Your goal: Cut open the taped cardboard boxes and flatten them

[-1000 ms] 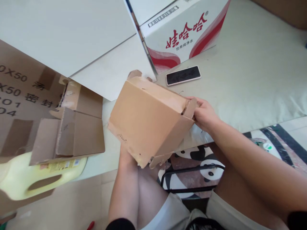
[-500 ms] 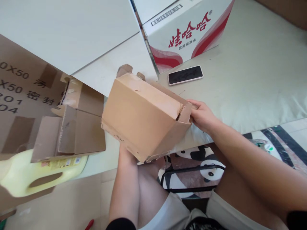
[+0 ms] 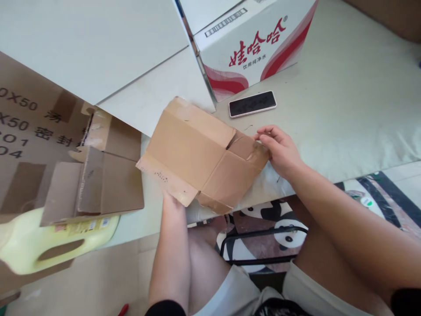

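Note:
A brown cardboard box (image 3: pixel 187 147), partly unfolded, is tilted over the table edge with its side panels and flaps splayed out. My left hand (image 3: pixel 173 199) goes beneath the box's lower left flap and supports it from below; its fingers are hidden behind the cardboard. At the box's right corner is my right hand (image 3: pixel 279 149), its thumb and fingers loosely apart beside the end panel. Whether its fingertips still touch the cardboard is hard to make out.
Behind the box lies a phone (image 3: pixel 252 104), before a white-and-red carton (image 3: pixel 253 52). A large white panel (image 3: pixel 98 44) stands at the upper left. An opened cardboard box (image 3: pixel 121 182) and a pale yellow jug (image 3: pixel 29 245) are at left. The pale cloth-covered table (image 3: pixel 355 109) extends right.
The box has flattened: its right end panel and lower left flap have swung outward. My right hand has loosened from the box's right corner, its fingers now spread.

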Demonstrator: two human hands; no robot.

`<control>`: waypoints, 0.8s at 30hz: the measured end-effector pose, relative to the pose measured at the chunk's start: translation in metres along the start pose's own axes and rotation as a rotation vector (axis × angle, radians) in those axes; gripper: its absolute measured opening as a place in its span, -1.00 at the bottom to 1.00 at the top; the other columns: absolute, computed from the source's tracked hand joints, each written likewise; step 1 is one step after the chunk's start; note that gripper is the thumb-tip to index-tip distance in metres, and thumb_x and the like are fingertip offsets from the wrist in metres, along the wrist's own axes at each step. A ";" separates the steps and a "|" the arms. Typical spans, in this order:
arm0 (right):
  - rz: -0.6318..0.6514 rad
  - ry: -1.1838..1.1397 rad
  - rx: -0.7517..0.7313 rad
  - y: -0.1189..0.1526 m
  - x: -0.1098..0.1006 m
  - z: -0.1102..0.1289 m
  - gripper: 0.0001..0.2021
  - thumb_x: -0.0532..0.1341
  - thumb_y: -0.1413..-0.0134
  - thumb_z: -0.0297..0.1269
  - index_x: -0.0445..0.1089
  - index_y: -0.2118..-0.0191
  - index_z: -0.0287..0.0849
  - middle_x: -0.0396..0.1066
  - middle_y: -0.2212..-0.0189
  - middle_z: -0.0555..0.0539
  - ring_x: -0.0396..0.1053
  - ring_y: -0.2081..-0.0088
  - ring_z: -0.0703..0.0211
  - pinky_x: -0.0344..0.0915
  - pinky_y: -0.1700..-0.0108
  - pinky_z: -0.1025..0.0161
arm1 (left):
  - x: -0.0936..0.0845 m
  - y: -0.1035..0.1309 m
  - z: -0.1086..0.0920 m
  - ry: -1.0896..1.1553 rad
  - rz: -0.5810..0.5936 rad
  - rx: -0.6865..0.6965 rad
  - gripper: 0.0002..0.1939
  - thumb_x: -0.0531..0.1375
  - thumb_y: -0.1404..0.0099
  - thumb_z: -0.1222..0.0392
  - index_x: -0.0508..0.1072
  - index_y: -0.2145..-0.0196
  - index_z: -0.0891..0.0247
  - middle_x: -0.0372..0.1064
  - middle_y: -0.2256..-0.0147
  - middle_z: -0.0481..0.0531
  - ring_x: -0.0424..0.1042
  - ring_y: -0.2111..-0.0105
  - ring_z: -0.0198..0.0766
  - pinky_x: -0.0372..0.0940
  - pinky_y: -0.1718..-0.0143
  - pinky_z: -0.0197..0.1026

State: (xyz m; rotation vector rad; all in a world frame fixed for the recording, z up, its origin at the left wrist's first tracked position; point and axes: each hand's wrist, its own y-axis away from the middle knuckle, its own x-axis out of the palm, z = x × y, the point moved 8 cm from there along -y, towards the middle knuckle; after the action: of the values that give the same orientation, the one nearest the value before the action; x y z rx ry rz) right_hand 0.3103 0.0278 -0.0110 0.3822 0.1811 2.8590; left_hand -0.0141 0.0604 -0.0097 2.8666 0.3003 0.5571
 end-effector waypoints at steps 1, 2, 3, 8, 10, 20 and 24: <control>0.004 -0.058 0.034 0.000 0.000 -0.002 -0.66 0.31 0.02 -0.02 0.32 0.15 -0.01 0.46 0.28 0.04 0.42 0.33 0.21 0.34 0.27 0.22 | 0.000 -0.001 0.000 0.036 -0.008 0.004 -0.55 -0.06 -0.53 -0.08 0.49 0.28 0.20 0.53 0.40 -0.09 0.48 0.36 -0.25 0.44 0.33 -0.17; 0.027 -0.104 0.074 0.000 0.003 -0.004 -0.60 0.33 0.05 -0.01 0.30 0.11 0.00 0.46 0.29 0.06 0.42 0.36 0.23 0.35 0.29 0.23 | 0.000 -0.002 -0.001 0.065 -0.017 0.015 -0.52 -0.11 -0.54 -0.07 0.49 0.31 0.17 0.52 0.45 -0.11 0.48 0.38 -0.25 0.43 0.35 -0.18; 0.072 -0.131 0.113 0.001 0.007 -0.007 -0.55 0.36 0.08 0.00 0.29 0.08 0.00 0.46 0.30 0.06 0.43 0.38 0.23 0.35 0.30 0.23 | 0.000 -0.002 -0.001 0.082 -0.028 0.030 -0.51 -0.14 -0.54 -0.07 0.49 0.31 0.14 0.54 0.44 -0.11 0.50 0.35 -0.25 0.44 0.33 -0.19; 0.364 0.050 0.166 0.013 0.032 -0.017 -0.61 0.42 0.13 0.07 0.38 0.35 -0.14 0.37 0.53 0.02 0.29 0.54 0.26 0.15 0.48 0.25 | 0.002 -0.003 0.000 0.024 -0.064 0.042 -0.65 0.07 -0.41 -0.06 0.54 0.09 0.16 0.62 0.13 0.07 0.51 -0.06 -0.07 0.47 0.00 -0.09; 0.323 0.078 0.142 0.013 0.030 -0.017 -0.60 0.40 0.11 0.10 0.34 0.46 -0.13 0.27 0.62 0.06 0.16 0.59 0.30 0.06 0.52 0.26 | 0.004 -0.001 -0.004 0.038 -0.039 0.063 -0.54 0.07 -0.36 -0.18 0.52 0.02 0.15 0.57 0.00 0.11 0.42 -0.20 0.00 0.43 -0.12 -0.02; 0.147 0.118 0.153 0.020 0.004 -0.006 -0.53 0.45 0.26 0.18 0.32 0.57 -0.08 0.27 0.69 0.03 0.17 0.64 0.27 0.11 0.57 0.22 | -0.008 -0.006 0.014 -0.117 -0.225 0.053 -0.68 0.31 -0.20 0.03 0.48 0.11 0.17 0.59 0.07 0.11 0.56 -0.03 -0.06 0.48 -0.06 -0.05; -0.022 0.099 0.054 0.029 -0.030 0.026 -0.56 0.45 0.25 0.15 0.27 0.58 -0.03 0.25 0.72 0.03 0.13 0.66 0.25 0.04 0.62 0.21 | 0.009 -0.007 0.017 -0.569 -0.103 0.125 -0.56 0.00 -0.36 -0.14 0.52 0.22 0.23 0.60 0.16 0.22 0.57 -0.02 0.04 0.44 -0.09 0.11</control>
State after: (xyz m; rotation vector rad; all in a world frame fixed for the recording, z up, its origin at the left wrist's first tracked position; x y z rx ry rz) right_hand 0.3390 -0.0059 0.0115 0.2473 0.2799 2.8576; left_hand -0.0005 0.0658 -0.0241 2.9464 0.3885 -0.3091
